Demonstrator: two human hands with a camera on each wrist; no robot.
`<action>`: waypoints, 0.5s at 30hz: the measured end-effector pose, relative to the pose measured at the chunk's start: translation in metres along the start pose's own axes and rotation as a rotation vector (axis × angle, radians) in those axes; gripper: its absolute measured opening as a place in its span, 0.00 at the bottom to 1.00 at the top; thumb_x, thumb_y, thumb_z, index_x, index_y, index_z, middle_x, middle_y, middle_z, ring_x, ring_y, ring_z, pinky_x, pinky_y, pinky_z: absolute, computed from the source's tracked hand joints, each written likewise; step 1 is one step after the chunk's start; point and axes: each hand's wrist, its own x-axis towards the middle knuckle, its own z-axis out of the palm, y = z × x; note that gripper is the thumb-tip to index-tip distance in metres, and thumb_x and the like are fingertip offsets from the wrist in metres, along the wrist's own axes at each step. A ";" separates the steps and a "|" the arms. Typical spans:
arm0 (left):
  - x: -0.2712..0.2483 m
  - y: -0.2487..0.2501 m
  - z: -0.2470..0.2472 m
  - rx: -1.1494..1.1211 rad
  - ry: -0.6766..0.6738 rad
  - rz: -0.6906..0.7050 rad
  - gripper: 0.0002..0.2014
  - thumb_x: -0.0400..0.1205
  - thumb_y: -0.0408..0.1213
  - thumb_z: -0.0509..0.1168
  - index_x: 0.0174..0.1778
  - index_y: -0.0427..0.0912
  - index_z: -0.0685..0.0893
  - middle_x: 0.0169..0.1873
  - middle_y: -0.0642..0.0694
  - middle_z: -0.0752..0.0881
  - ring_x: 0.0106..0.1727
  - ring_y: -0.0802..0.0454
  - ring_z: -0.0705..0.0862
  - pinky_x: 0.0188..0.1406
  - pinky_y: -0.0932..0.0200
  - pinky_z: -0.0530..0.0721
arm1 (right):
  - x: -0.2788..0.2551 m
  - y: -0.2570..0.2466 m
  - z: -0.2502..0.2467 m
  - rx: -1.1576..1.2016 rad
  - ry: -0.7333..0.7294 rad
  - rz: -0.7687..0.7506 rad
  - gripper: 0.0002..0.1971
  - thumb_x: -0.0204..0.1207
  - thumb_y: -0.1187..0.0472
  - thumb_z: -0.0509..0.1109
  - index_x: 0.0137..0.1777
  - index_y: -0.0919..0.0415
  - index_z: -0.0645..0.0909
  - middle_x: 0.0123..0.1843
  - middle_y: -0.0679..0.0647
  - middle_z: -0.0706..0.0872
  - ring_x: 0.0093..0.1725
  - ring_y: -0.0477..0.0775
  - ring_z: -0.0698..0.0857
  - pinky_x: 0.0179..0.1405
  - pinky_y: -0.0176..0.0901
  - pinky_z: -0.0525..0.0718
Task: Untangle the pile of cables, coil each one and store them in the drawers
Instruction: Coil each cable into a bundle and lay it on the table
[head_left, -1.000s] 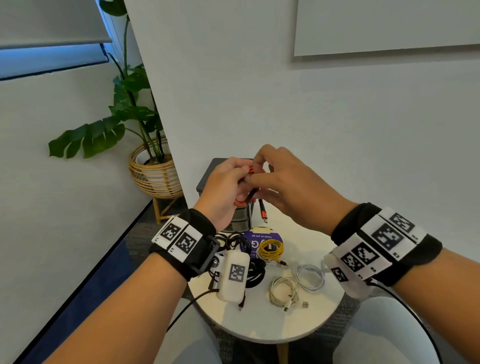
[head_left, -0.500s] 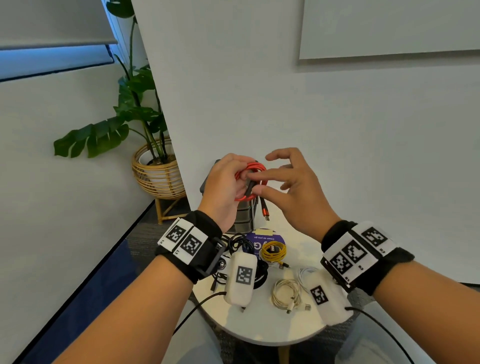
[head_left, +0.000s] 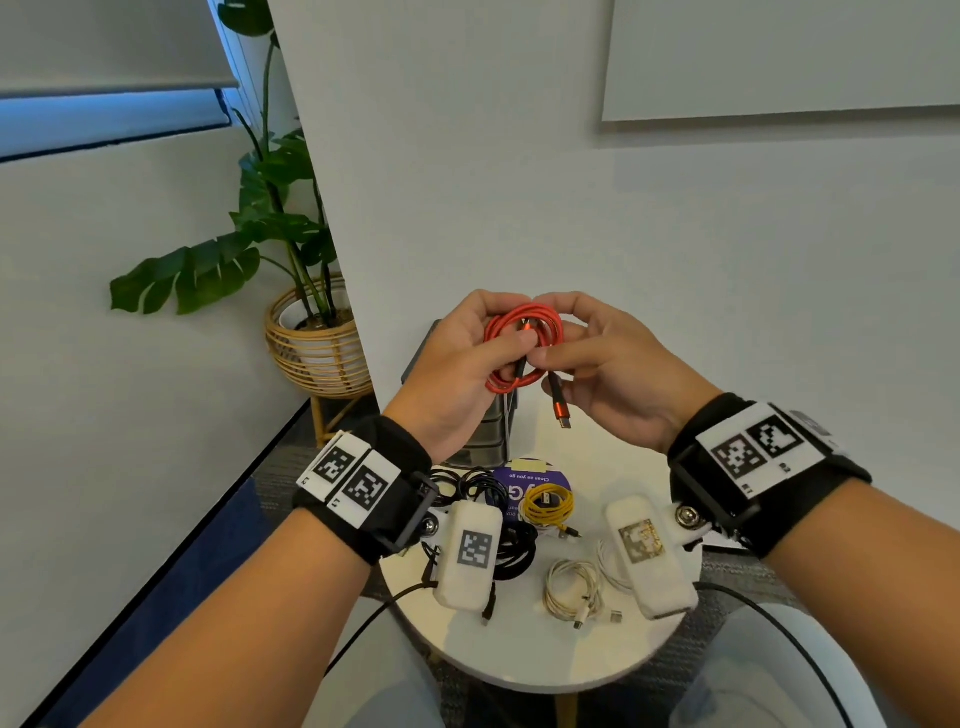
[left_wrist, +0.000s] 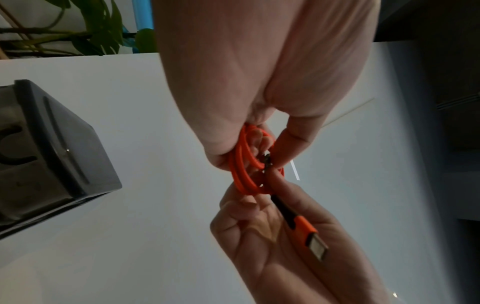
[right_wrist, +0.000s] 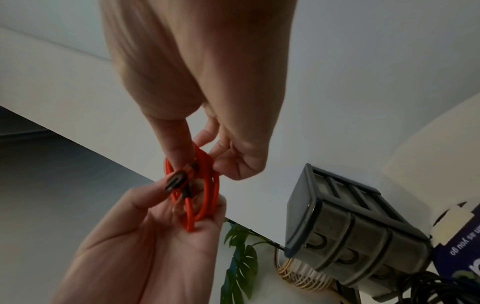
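The coiled red cable (head_left: 522, 353) is gripped above the table (head_left: 540, 665) by curled fingers of the left hand (head_left: 457, 369) and right hand (head_left: 618, 374).

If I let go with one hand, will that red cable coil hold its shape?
Probably not. The red cable coil has no tie showing, so its loops would likely spring loose. Its free plug end already dangles, suggesting a floppy cord. It looks light, pinched by fingertips alone.

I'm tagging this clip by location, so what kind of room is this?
Probably an office or lounge corner, though I can't be sure: a small round white table against a plain white wall, a potted plant in a wicker basket, and carpeted floor.
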 end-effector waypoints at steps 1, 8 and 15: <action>0.000 0.000 0.000 0.012 -0.005 0.006 0.12 0.85 0.23 0.65 0.61 0.42 0.80 0.53 0.46 0.88 0.59 0.49 0.86 0.65 0.44 0.84 | 0.000 -0.001 -0.001 -0.021 -0.010 0.001 0.24 0.75 0.79 0.72 0.70 0.63 0.80 0.52 0.60 0.89 0.47 0.55 0.88 0.41 0.44 0.81; 0.002 0.007 0.003 -0.008 -0.041 -0.013 0.13 0.83 0.23 0.66 0.61 0.40 0.79 0.46 0.43 0.87 0.45 0.43 0.83 0.55 0.43 0.80 | -0.007 -0.013 -0.004 -0.087 -0.013 -0.063 0.13 0.78 0.79 0.68 0.56 0.67 0.88 0.45 0.62 0.88 0.41 0.53 0.89 0.38 0.40 0.88; 0.001 0.005 0.014 0.068 -0.064 -0.041 0.13 0.83 0.23 0.67 0.60 0.41 0.78 0.48 0.32 0.81 0.40 0.37 0.73 0.41 0.51 0.76 | -0.002 -0.009 -0.005 -0.720 0.211 -0.346 0.12 0.72 0.74 0.75 0.49 0.58 0.91 0.44 0.57 0.90 0.36 0.63 0.92 0.39 0.59 0.93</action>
